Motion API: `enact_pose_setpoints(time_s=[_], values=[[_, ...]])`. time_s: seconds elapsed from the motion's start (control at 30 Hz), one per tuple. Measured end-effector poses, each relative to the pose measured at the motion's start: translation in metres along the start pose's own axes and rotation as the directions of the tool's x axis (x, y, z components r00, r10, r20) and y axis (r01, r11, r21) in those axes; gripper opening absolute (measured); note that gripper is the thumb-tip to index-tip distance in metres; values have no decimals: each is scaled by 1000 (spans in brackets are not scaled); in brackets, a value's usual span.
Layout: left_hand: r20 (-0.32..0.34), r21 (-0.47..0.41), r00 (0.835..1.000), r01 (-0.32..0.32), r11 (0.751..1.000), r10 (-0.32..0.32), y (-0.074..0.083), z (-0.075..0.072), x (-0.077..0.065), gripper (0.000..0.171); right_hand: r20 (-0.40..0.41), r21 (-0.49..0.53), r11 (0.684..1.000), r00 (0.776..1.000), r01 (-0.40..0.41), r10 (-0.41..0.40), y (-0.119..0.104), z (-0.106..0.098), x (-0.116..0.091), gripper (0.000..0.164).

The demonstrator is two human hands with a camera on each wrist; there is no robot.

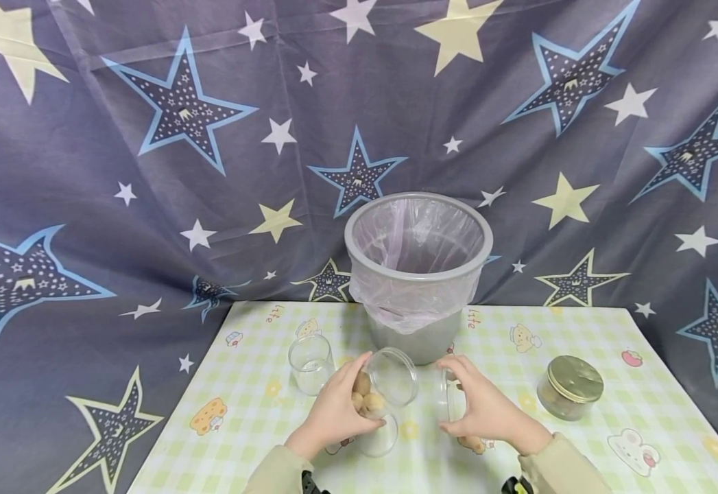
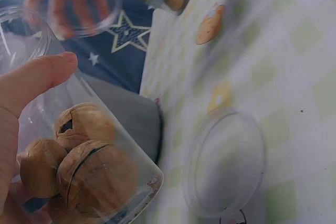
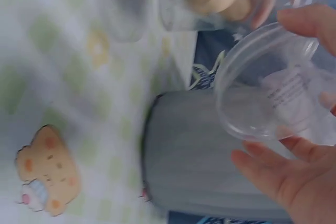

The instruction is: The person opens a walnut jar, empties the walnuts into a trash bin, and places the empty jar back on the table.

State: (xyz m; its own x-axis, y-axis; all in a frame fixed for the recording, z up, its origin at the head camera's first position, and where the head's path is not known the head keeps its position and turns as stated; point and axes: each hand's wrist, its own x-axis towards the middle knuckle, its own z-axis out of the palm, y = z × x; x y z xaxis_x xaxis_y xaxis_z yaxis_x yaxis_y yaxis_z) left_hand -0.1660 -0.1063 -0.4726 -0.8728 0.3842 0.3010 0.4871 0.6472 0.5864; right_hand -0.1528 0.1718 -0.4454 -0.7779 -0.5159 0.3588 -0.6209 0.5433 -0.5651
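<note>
My left hand point(image 1: 336, 414) grips a clear plastic jar point(image 1: 396, 377) tilted on its side, its mouth to the right. Several walnuts point(image 2: 97, 177) lie together inside it. Facing that mouth across a gap, my right hand point(image 1: 487, 406) holds a clear round lid point(image 3: 227, 98) upright by its edge, thumb on one side and fingers on the other. Small print shows through the lid in the right wrist view. Below the tilted jar, another clear round lid point(image 1: 382, 442) lies flat on the tablecloth.
A grey bin point(image 1: 417, 343) with a translucent liner stands behind my hands. An uncovered clear jar point(image 1: 311, 363) stands left of them. On the right is a gold-lidded jar point(image 1: 571, 387) with walnuts. Checked cloth covers the table point(image 1: 241, 370); a starry curtain point(image 1: 167, 206) hangs behind.
</note>
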Motion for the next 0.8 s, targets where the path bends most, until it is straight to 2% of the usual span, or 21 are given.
enact_pose_setpoints(time_s=[0.1,0.2,0.33,0.63,0.8], values=[[-30,-25,999,27,999,-28,-2,-4,-1,108,14,-4,997,997,-73,73,7,4,-2,77],[-51,-29,997,56,998,-58,-5,-7,-2,109,36,0,987,987,-160,160,16,10,-5,79],[-79,-33,993,89,996,-91,-8,-12,-4,108,70,33,972,971,-233,230,29,19,-7,81],[-160,-54,979,119,991,-127,-17,-19,-7,109,153,67,947,941,-314,301,48,38,-10,90],[-167,-65,976,127,990,-137,-18,-24,-9,109,183,97,936,930,-339,318,51,48,-12,90]])
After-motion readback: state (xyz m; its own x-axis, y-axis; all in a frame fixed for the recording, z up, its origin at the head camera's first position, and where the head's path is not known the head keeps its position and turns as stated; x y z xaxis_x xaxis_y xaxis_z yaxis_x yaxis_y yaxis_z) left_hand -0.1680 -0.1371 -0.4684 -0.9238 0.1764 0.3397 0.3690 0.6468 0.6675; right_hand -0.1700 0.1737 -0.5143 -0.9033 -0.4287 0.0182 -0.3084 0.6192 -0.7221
